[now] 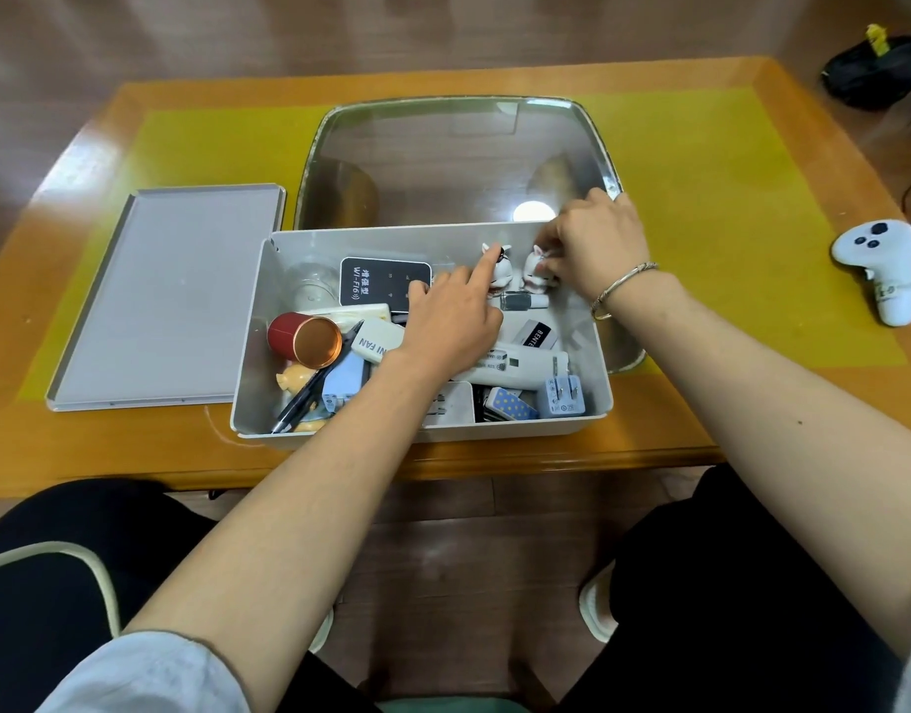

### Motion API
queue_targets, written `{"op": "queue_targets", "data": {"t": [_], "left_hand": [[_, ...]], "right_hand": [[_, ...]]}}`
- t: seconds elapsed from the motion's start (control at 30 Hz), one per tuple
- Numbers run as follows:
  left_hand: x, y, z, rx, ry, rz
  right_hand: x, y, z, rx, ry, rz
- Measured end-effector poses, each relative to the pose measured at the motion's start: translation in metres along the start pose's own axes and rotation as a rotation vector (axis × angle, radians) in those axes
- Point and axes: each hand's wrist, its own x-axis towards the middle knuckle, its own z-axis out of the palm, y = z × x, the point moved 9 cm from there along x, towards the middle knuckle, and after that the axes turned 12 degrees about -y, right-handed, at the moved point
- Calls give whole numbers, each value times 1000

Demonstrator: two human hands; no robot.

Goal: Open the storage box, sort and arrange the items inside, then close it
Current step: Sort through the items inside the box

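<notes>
In the head view, the storage box (253, 383) is seen in the middle of the frame, open, on the table (700, 403). Its grey lid (170, 295) is laid flat just beside it, to the left.

Two small cat figurines are stood side by side at the upper right of the box. The left figurine (501, 275) is touched by the pointing finger of the left hand (451, 321); the other fingers look loosely curled and nothing is held. The right figurine (536, 272) is pinched by the fingers (548, 257) of the right hand (597, 239).

The figurines look light, hard and smooth, so they could slip or chip. They are best held around the body, not by the little ears.

More things are piled in the box: a black Wi-Fi device (376, 285), a red tin (304, 338), a pen (314, 385) and a blue plug (561, 396).

The table is shiny wood with a yellow mat (726, 239), so things may slide on it. A clear tray (443, 162) is seen behind the box, and a white controller (885, 270) at the right.
</notes>
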Motion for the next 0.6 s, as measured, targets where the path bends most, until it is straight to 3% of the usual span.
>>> {"op": "queue_targets", "data": {"t": [0.6], "left_hand": [[-1,1,-2,-7,18,24]], "right_hand": [[-6,-3,-1,14,3,30]]}}
